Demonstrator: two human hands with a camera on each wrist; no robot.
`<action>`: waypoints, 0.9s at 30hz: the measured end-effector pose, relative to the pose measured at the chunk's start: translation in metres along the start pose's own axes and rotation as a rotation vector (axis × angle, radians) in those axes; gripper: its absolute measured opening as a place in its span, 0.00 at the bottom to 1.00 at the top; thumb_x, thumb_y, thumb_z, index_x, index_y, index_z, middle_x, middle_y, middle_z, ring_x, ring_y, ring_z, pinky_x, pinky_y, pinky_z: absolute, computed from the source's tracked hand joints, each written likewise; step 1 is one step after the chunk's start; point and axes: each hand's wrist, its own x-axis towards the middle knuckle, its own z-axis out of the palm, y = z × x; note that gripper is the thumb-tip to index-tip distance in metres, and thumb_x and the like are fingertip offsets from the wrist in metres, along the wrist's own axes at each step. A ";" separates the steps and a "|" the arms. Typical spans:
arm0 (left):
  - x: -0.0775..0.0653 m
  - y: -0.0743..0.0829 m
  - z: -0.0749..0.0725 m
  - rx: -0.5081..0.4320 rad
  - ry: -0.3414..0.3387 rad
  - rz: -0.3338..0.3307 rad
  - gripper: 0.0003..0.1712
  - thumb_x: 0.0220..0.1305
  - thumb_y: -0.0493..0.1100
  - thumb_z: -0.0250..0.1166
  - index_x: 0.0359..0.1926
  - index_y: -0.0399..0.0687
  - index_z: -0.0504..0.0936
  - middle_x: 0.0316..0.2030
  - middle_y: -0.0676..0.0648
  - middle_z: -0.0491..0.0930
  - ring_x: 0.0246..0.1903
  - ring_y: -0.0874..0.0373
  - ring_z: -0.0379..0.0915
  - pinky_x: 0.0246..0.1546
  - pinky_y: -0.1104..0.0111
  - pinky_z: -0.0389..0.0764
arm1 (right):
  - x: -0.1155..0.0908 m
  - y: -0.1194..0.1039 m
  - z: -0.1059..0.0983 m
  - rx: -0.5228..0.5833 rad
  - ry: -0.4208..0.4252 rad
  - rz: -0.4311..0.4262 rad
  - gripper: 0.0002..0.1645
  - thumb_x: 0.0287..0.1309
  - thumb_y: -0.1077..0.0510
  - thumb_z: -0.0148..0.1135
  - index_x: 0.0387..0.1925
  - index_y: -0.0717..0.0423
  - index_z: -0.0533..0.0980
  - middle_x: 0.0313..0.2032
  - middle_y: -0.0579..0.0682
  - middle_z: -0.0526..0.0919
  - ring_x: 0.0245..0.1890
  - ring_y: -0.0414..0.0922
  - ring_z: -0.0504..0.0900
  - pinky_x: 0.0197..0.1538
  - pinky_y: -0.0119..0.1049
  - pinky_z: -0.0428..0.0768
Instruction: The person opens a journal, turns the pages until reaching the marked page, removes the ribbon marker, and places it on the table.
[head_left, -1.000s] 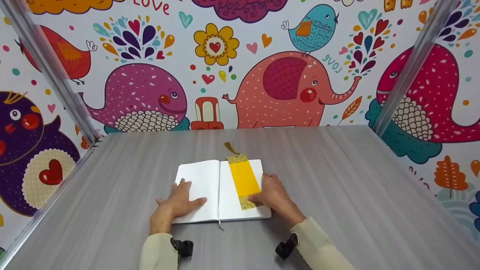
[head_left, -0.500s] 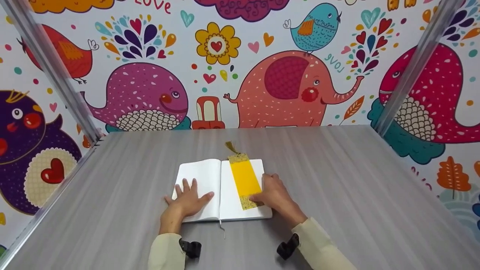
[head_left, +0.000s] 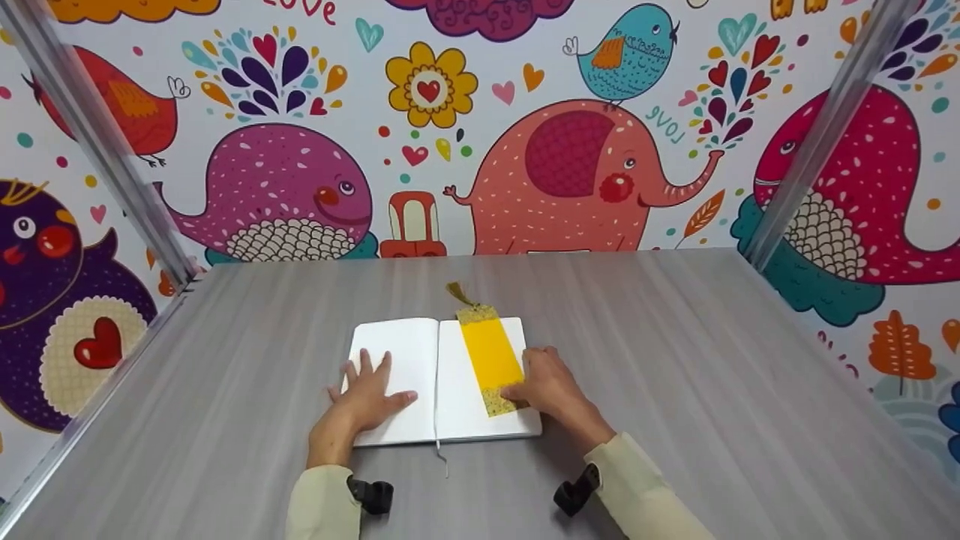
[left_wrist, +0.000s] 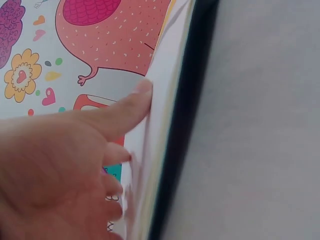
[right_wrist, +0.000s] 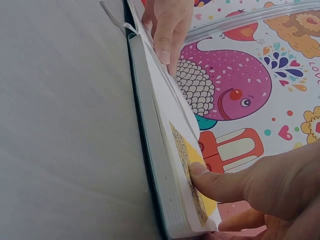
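An open notebook [head_left: 469,416] with blank white pages and a dark cover lies on the table. Slanted across its right page is a yellow bookmark [head_left: 490,354] with glittery gold ends; its tassel [head_left: 458,292] reaches past the top edge. My left hand [head_left: 365,401] rests on the left page, fingers spread and thumb toward the spine. At the notebook's right edge, my right hand [head_left: 551,382] grips with fingers curled at the side. Its thumb [right_wrist: 200,170] presses the bookmark's lower end against the page. The fingers' undersides are hidden.
A thin ribbon [head_left: 442,457] hangs from the notebook's lower spine onto the grey table [head_left: 660,360]. Cartoon-printed panels [head_left: 559,172] stand behind and at both sides, with metal posts [head_left: 832,135] at the corners. Black wrist cameras [head_left: 373,496] sit by both sleeves.
Over the left page, my left hand slid right toward the spine, then slightly back left, fingers spread. My right hand and the bookmark stay almost in place.
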 end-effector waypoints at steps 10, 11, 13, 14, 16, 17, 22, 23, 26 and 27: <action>0.005 -0.004 0.002 -0.023 0.021 0.067 0.43 0.59 0.54 0.60 0.69 0.44 0.53 0.70 0.34 0.40 0.69 0.33 0.28 0.57 0.30 0.31 | 0.003 0.007 -0.004 0.139 -0.023 0.006 0.21 0.41 0.56 0.73 0.37 0.60 0.76 0.26 0.49 0.76 0.25 0.42 0.72 0.27 0.29 0.71; 0.005 -0.004 0.002 -0.026 0.030 0.070 0.43 0.59 0.54 0.61 0.69 0.43 0.54 0.70 0.34 0.41 0.69 0.33 0.29 0.57 0.30 0.31 | 0.003 0.007 -0.004 0.148 -0.027 0.008 0.21 0.41 0.57 0.73 0.38 0.59 0.76 0.27 0.48 0.77 0.26 0.42 0.73 0.28 0.29 0.72; 0.006 -0.006 0.002 -0.034 0.048 0.075 0.43 0.57 0.54 0.62 0.68 0.42 0.56 0.70 0.34 0.43 0.69 0.34 0.31 0.58 0.31 0.32 | 0.003 0.008 -0.005 0.158 -0.031 0.015 0.22 0.42 0.57 0.73 0.40 0.59 0.76 0.28 0.49 0.79 0.26 0.42 0.74 0.29 0.29 0.73; 0.006 -0.006 0.002 -0.037 0.055 0.076 0.43 0.57 0.55 0.62 0.68 0.42 0.57 0.70 0.34 0.44 0.69 0.34 0.31 0.58 0.31 0.33 | 0.004 0.009 -0.005 0.154 -0.030 0.018 0.21 0.41 0.56 0.73 0.39 0.59 0.76 0.28 0.49 0.79 0.26 0.42 0.73 0.29 0.29 0.73; 0.006 -0.008 0.003 -0.041 0.064 0.076 0.43 0.56 0.55 0.63 0.68 0.42 0.58 0.70 0.34 0.45 0.69 0.34 0.33 0.59 0.32 0.34 | 0.004 0.009 -0.005 0.161 -0.036 0.033 0.22 0.42 0.56 0.73 0.40 0.60 0.76 0.29 0.50 0.79 0.26 0.42 0.74 0.28 0.29 0.74; 0.006 -0.008 0.003 -0.041 0.068 0.076 0.43 0.56 0.55 0.63 0.68 0.42 0.58 0.70 0.34 0.46 0.69 0.34 0.33 0.59 0.32 0.34 | 0.005 0.010 -0.005 0.171 -0.040 0.042 0.23 0.42 0.56 0.73 0.41 0.60 0.76 0.29 0.50 0.79 0.26 0.42 0.75 0.28 0.29 0.75; 0.005 -0.010 0.003 -0.039 0.080 0.081 0.43 0.56 0.56 0.63 0.67 0.43 0.59 0.69 0.34 0.47 0.69 0.34 0.36 0.60 0.32 0.37 | 0.008 0.010 -0.005 0.212 -0.058 0.092 0.28 0.42 0.57 0.72 0.47 0.60 0.75 0.33 0.51 0.80 0.27 0.41 0.78 0.29 0.30 0.79; 0.005 -0.010 0.003 -0.039 0.083 0.082 0.43 0.55 0.56 0.63 0.67 0.42 0.59 0.69 0.34 0.48 0.69 0.34 0.36 0.60 0.32 0.37 | 0.008 0.010 -0.005 0.214 -0.060 0.100 0.29 0.42 0.57 0.72 0.48 0.61 0.74 0.34 0.52 0.80 0.27 0.41 0.78 0.30 0.30 0.80; 0.005 -0.010 0.003 -0.045 0.091 0.090 0.43 0.55 0.55 0.64 0.67 0.42 0.60 0.69 0.34 0.48 0.69 0.35 0.37 0.60 0.33 0.37 | 0.010 0.011 -0.006 0.236 -0.070 0.129 0.32 0.42 0.57 0.72 0.51 0.61 0.73 0.36 0.53 0.79 0.27 0.42 0.79 0.31 0.31 0.81; 0.005 -0.010 0.003 -0.043 0.094 0.093 0.43 0.55 0.55 0.64 0.67 0.42 0.60 0.69 0.34 0.49 0.69 0.35 0.37 0.61 0.34 0.37 | 0.011 0.011 -0.007 0.243 -0.073 0.135 0.32 0.42 0.58 0.72 0.52 0.61 0.73 0.36 0.53 0.79 0.27 0.42 0.79 0.31 0.31 0.81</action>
